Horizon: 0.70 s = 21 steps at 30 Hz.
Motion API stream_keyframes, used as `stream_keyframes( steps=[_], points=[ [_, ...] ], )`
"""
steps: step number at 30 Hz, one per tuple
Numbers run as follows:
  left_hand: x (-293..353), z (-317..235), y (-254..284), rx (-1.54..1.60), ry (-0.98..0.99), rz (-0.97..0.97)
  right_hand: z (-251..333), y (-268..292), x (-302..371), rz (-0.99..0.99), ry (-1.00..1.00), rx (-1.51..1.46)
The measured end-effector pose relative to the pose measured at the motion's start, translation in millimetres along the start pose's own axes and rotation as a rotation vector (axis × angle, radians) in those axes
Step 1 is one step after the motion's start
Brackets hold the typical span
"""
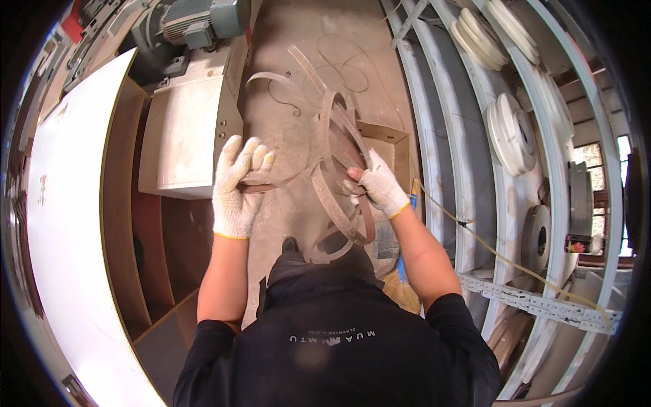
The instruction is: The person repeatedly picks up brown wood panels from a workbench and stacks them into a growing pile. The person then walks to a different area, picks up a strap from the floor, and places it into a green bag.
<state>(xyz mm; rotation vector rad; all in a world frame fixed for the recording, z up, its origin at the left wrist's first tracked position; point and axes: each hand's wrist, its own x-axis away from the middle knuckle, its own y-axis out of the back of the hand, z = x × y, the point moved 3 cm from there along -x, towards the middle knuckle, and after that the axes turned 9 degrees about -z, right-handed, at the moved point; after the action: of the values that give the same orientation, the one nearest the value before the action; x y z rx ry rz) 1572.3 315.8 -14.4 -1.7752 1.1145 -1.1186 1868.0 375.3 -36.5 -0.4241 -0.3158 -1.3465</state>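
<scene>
My right hand (383, 184), in a white knit glove with a bare fingertip showing, grips a loose coil of brown edge-banding strip (324, 186). Several wide loops hang from it in front of my legs, and free ends reach out toward the far floor. My left hand (236, 186), gloved too, is raised at the left with its fingers half curled. A narrow length of the same strip (268, 184) runs from the coil to its palm. Part of the right fingers is hidden behind the loops.
At the left stand a pale machine cabinet (186, 136) with a grey motor (203, 24) and a white panel (71, 224) over open shelves. A metal rack (498, 230) with rolls of white banding (510, 134) lines the right. A cardboard box (388, 136) and broom (401, 288) are near my right arm.
</scene>
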Motion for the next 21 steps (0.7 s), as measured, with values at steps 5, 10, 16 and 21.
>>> stream_keyframes(
  steps=[5,10,16,21],
  points=[
    [-38,60,-45,0.173,0.098,0.098,15,3,-37,0.025,0.157,-0.071],
    [-110,111,-76,-0.044,0.068,0.119,36,47,-72,0.068,-0.006,-0.541],
    [-214,243,-75,-0.473,-0.065,-0.563,18,122,-117,0.026,0.164,-0.461],
    [-237,344,-63,-0.812,0.070,-0.519,-13,189,-130,-0.212,0.043,-0.163]
  ],
)
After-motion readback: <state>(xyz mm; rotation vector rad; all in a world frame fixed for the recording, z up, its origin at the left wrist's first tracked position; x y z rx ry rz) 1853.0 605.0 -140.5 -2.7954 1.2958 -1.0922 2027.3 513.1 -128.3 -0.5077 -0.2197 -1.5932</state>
